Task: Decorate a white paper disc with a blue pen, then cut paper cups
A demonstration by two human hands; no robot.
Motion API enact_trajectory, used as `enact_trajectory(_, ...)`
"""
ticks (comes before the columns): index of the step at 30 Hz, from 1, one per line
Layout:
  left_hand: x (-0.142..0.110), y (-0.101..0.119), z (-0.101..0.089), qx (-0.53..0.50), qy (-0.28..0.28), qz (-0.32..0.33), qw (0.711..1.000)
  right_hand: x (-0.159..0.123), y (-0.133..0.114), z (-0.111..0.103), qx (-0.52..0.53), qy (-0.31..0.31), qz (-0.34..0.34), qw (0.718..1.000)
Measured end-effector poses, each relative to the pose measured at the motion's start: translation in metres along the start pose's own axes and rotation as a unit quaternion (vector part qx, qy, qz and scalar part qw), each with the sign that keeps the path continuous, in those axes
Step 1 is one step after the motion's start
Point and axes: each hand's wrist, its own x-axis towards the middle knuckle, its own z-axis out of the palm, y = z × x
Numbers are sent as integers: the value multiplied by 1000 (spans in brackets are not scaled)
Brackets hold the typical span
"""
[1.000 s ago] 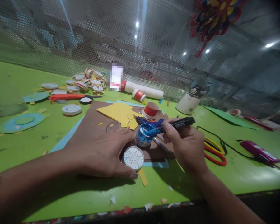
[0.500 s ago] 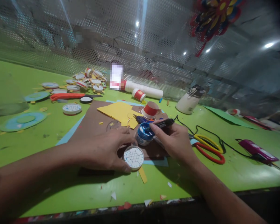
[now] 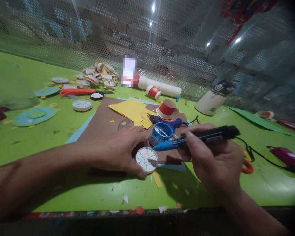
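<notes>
While our left fingers [image 3: 138, 169] hold the white disc [image 3: 147, 159], our right fingers [image 3: 198, 149] grip a blue-tipped pen [image 3: 211, 135] near the disc's rim and blue jar [image 3: 153, 140].

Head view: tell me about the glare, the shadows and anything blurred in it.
In the head view, lights flare white near the top; in the head view, the left hand and right hand cast shadows on the green table; also in the head view, the hanging red decoration looks soft, and a pixelated patch hides detail.
</notes>
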Motion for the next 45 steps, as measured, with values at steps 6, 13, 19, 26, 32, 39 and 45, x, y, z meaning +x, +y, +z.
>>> enact_trajectory(6, 2, -3, 2, -7, 13, 30, 999, -1, -1, 4, -70, -108, -51, 990)
enact_trajectory(13, 1, -5, 4, -4, 13, 33, 999, -4, 2, 11, -17, -127, -42, 991)
enact_trajectory(19, 2, -5, 4, -6, 22, 38, 999, -2, 2, 9, -23, -136, -56, 989)
enact_trajectory(26, 2, -5, 4, -20, 24, 37, 999, -2, -2, 11, -28, -148, -53, 987)
enact_trajectory(32, 2, -4, 3, -20, 22, 49, 998, -3, 4, 12, -2, -156, -15, 988)
enact_trajectory(39, 3, -5, 5, -9, 26, 22, 999, -3, 4, 15, -2, -139, -13, 990)
enact_trajectory(45, 2, -6, 4, -12, 28, 37, 999, -5, 4, 16, -27, -116, -3, 993)
